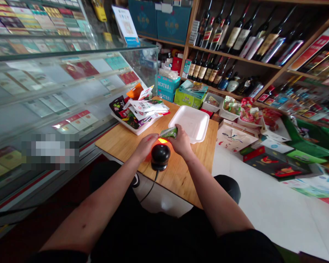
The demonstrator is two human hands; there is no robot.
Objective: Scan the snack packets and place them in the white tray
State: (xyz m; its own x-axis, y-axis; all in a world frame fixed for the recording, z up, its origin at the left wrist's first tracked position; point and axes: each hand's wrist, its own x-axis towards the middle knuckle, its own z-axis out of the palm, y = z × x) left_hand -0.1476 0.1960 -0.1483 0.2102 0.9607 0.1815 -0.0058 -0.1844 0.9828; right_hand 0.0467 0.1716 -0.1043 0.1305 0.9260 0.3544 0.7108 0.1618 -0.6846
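Observation:
A small green snack packet (168, 132) is held level above a black desktop barcode scanner (160, 155), whose orange-red light glows beneath it. My right hand (181, 141) is closed around the packet's right end. At its left end, my left hand (148, 145) pinches with thumb and fingertips, some fingers being hidden. Beyond my left hand, a white tray (137, 130) is heaped with several bagged snacks (146, 106), mostly white, black and orange. A second white plastic tray (190, 122), with nothing in it, lies just past my right hand.
The wooden table (181, 179) stands between my knees, with the scanner cable (150, 190) hanging off its near edge. A glass display counter (71, 84) runs along the left. Shelves of wine bottles (235, 36) stand behind; boxes and a white gift bag (234, 136) are at right.

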